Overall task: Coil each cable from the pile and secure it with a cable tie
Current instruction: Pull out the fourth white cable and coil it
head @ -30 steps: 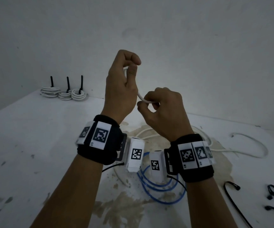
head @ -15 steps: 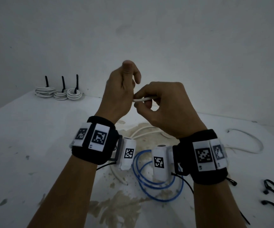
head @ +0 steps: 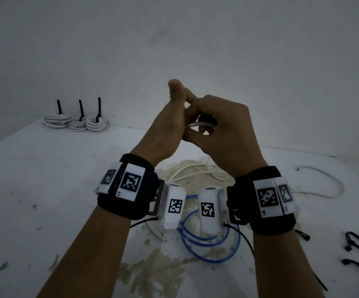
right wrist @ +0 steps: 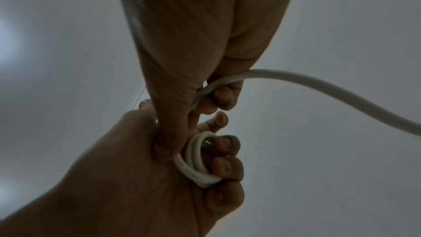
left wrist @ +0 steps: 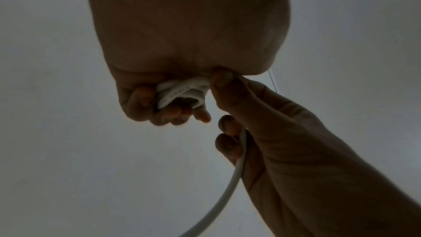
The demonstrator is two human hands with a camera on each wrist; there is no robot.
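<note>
Held mid-frame above the tabletop (head: 45, 168): small white cable (right wrist: 196, 167) coil gripped in curled left hand (head: 165, 127) fingers, right hand (head: 223, 134) pinching the feed; best wound snug, turns flat

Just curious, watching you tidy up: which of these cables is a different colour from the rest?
The blue cable, looped loosely on the table below the wrists. Every other cable is white.

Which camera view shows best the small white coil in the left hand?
The right wrist view: the white coil shows its loops clearly under the left hand's fingers. The left wrist view shows it partly; the head view shows one strand.
</note>
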